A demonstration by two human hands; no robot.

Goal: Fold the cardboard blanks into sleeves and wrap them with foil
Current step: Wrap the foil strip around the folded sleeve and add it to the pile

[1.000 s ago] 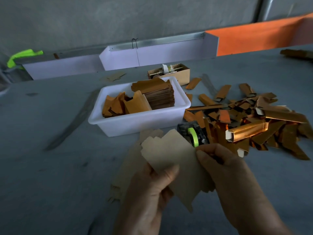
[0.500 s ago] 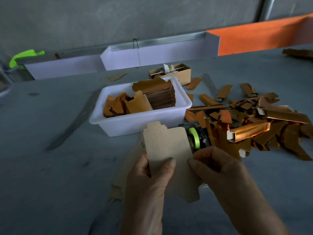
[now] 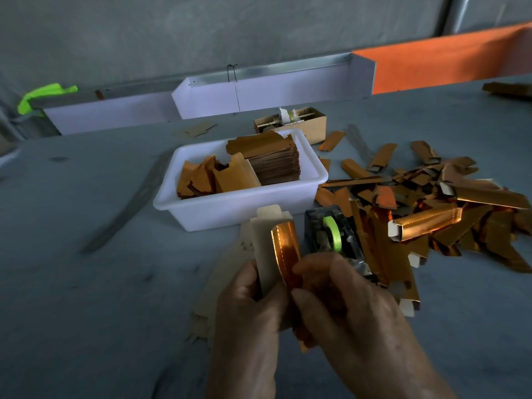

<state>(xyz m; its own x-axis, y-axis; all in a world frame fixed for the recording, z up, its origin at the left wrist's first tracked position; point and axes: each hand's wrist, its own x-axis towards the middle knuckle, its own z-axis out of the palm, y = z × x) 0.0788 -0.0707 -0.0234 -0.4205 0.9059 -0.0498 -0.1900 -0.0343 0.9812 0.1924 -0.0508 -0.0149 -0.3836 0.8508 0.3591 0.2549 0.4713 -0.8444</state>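
Cardboard blank point(image 3: 266, 249), foil face point(image 3: 285, 249) folded inward, gripped by left hand point(image 3: 253, 318) and right hand point(image 3: 345, 306), in front of white tub point(image 3: 230, 207); tape dispenser point(image 3: 331, 234) beside the tub.

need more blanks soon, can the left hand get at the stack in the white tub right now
Probably not yet: the left hand grips the half-folded blank. The stack lies uncovered in the open tub.

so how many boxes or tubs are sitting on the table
2: a white tub mid-table holding stacked blanks, and a small cardboard box just behind it. The foil pile at right could hide more.
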